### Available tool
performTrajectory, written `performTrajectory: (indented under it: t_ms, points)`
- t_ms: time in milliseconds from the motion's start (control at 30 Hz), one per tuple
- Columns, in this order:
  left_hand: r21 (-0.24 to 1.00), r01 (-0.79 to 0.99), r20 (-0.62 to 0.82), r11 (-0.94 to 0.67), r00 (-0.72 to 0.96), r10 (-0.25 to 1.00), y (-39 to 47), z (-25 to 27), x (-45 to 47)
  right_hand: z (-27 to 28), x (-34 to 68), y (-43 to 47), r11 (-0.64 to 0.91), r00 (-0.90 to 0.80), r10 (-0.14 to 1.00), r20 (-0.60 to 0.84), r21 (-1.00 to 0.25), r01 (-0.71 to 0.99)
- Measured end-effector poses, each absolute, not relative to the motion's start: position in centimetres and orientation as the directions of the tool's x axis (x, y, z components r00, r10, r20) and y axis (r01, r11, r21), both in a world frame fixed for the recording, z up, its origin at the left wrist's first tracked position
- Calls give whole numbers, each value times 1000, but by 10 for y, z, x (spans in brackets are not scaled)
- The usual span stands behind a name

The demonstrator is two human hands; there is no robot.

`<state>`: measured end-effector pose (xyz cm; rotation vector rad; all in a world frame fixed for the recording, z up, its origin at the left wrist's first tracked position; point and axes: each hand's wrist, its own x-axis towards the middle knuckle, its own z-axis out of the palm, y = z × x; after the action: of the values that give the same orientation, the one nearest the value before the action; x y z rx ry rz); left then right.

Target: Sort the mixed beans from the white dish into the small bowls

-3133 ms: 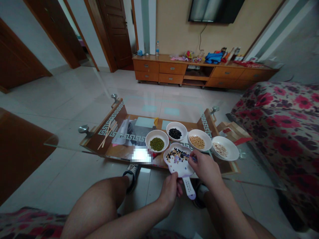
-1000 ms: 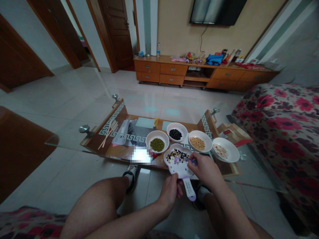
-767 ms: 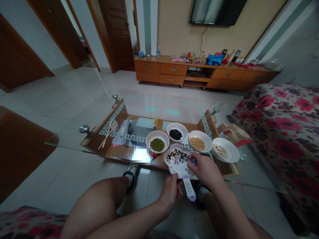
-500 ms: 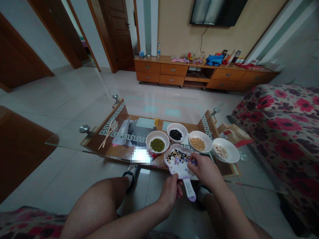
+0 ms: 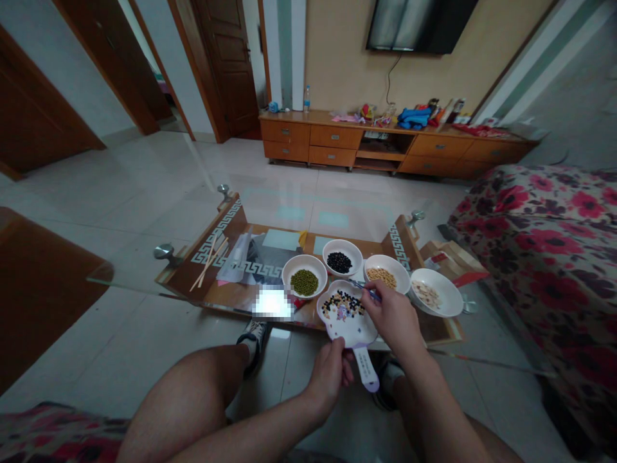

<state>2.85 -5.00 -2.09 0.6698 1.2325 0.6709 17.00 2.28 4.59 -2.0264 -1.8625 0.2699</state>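
Note:
My left hand (image 5: pixel 330 373) is closed on the near rim of a white scalloped plate (image 5: pixel 354 331) with a purple-edged handle. Mixed black and pale beans (image 5: pixel 344 302) lie across the plate's far half. Between the fingertips of my right hand (image 5: pixel 395 318) is a pair of slim purplish tweezers (image 5: pixel 371 292), their tip above the plate's far right rim. Whether the tip pinches a bean is too small to tell. Beyond the plate stand white bowls of green beans (image 5: pixel 304 282), black beans (image 5: pixel 339 262) and yellow soybeans (image 5: pixel 382 278); another bowl, at right, has pale flat pieces (image 5: pixel 426 295).
The bowls stand on a glass-topped table (image 5: pixel 159 286) with metal supports. Wooden chopsticks (image 5: pixel 208 265) lie at its left, near papers (image 5: pixel 241 257). A brown paper bag (image 5: pixel 456 260) is at right. My knees are below the near edge.
My right hand has lifted the tweezers from among the beans, their tip now farther out at the plate's far rim. The left hand and plate stay nearly still.

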Motion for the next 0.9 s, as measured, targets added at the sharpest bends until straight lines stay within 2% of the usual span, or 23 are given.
performTrajectory:
  t_ms: [167,433,633,900]
  points:
    - [754,-91,-628,650,186,755,-50,-23,29,43,159,36,-12,119,969,218,-437,899]
    - [753,-88,-632,652,178,754,-50,-22,29,49,160,36,-25,177,948,263,-494,869]
    - [767,-91,-614,635,183,768,-50,-22,29,49,166,25,-97,190,967,172,-441,892]
    - [757,-72,-632,649,169,756,-50,-21,29,53,171,12,-56,47,998,-36,-331,942]
